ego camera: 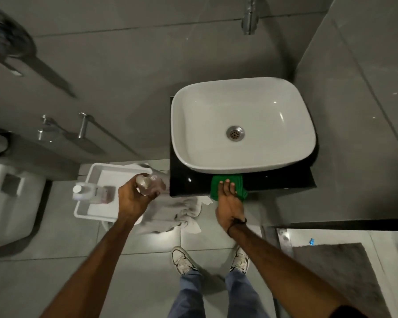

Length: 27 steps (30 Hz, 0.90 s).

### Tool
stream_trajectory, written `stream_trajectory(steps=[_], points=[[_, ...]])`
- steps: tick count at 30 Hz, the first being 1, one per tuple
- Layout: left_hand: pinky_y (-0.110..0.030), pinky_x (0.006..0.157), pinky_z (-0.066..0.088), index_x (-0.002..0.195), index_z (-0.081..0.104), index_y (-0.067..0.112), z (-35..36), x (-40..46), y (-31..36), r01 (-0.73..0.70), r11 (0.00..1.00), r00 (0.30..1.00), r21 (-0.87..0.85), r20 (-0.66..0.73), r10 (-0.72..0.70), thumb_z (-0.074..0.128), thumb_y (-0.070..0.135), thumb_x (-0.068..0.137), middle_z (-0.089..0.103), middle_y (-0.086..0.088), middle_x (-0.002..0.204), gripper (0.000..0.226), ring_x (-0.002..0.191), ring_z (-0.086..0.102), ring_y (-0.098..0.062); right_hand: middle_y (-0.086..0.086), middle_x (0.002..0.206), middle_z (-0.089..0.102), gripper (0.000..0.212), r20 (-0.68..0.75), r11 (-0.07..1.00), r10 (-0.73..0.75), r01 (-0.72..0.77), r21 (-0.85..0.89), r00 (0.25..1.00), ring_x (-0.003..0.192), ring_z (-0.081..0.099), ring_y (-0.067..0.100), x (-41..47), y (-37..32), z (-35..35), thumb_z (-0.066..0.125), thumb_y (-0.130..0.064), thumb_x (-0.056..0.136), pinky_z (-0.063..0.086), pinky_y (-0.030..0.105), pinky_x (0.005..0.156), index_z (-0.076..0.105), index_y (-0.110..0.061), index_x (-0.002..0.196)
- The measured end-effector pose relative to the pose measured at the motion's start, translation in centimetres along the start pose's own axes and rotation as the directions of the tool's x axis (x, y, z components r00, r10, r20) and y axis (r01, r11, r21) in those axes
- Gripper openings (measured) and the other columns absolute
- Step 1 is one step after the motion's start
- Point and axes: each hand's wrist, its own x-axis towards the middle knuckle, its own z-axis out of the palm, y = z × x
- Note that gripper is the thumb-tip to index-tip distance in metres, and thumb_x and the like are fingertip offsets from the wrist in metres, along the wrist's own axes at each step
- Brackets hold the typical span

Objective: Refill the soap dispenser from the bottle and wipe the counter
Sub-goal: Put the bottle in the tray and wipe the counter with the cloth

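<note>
Grey-tiled bathroom; glossy black surface [186, 184] under a white basin [241, 125]. Left hand [136, 198], fingers closed round a clear soap dispenser [147, 183], held off the surface's left edge: likely rigid, smooth, slippery if wet; grip the body. Right hand [229, 198], fingers flat and spread, presses a green cloth [228, 187] on the front edge: soft, light. Refill bottle [87, 191] lies in a white tray [90, 214].

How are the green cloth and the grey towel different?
The green cloth is bright green; the grey towel is pale grey. The cloth lies fairly flat on the black counter under the right hand; the towel sits crumpled low down beside the white tray, and no hand touches it. The towel looks bigger. Both are soft fabric.
</note>
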Motion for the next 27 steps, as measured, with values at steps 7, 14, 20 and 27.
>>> stream_trajectory(steps=[7, 14, 20, 27], points=[[-0.002, 0.07, 0.05, 0.099, 0.072, -0.001, -3.4, -0.6, -1.7, -0.018, 1.0, 0.997, 0.024, -0.08, 0.02, 0.095, 0.006, 0.063, 0.076, -0.009, 0.099, 0.044, 0.079, 0.069, 0.005, 0.012, 0.169, 0.004, 0.07, 0.004, 0.959, -0.279, 0.279, 0.042, 0.96, 0.156, 0.001, 0.031, 2.8, -13.5, 1.0, 0.037, 0.004, 0.096, 0.008, 0.042, 0.127, 0.009, -0.006, 0.159], [-0.009, 0.072, 0.053, 0.087, 0.069, 0.008, -2.8, -0.4, -2.2, 0.023, 1.0, 1.0, -0.011, -0.011, -0.024, 0.098, 0.012, 0.059, 0.077, 0.014, 0.09, 0.04, 0.084, 0.07, 0.005, 0.003, 0.17, 0.003, 0.085, 0.044, 0.906, -0.423, 0.423, 0.002, 0.905, 0.157, 0.002, 0.023, 2.3, -9.3, 1.6, 0.061, -0.011, 0.093, 0.003, 0.036, 0.127, 0.01, -0.015, 0.161], [-0.04, 0.087, 0.061, 0.1, 0.073, 0.025, 0.6, 0.0, -0.5, 0.059, 0.998, 0.997, 0.034, 0.049, -0.06, 0.099, 0.041, 0.054, 0.077, 0.008, 0.096, 0.055, 0.092, 0.074, -0.015, 0.003, 0.169, 0.008, 0.082, -0.055, 0.954, -0.294, 0.296, 0.035, 0.954, 0.157, 0.004, 0.022, 1.1, 1.4, 0.0, 0.039, 0.013, 0.086, 0.003, 0.034, 0.127, 0.019, -0.015, 0.16], [-0.02, 0.078, 0.056, 0.093, 0.071, 0.03, 4.1, 0.0, 1.3, 0.045, 0.995, 0.996, 0.088, 0.067, -0.051, 0.097, 0.044, 0.056, 0.076, 0.014, 0.09, 0.048, 0.086, 0.071, 0.0, 0.011, 0.165, 0.022, 0.085, -0.109, 0.993, -0.055, 0.065, 0.095, 0.993, 0.155, 0.016, 0.03, -0.2, 14.2, -4.2, 0.053, 0.014, 0.077, 0.016, 0.037, 0.126, 0.03, -0.008, 0.155]])
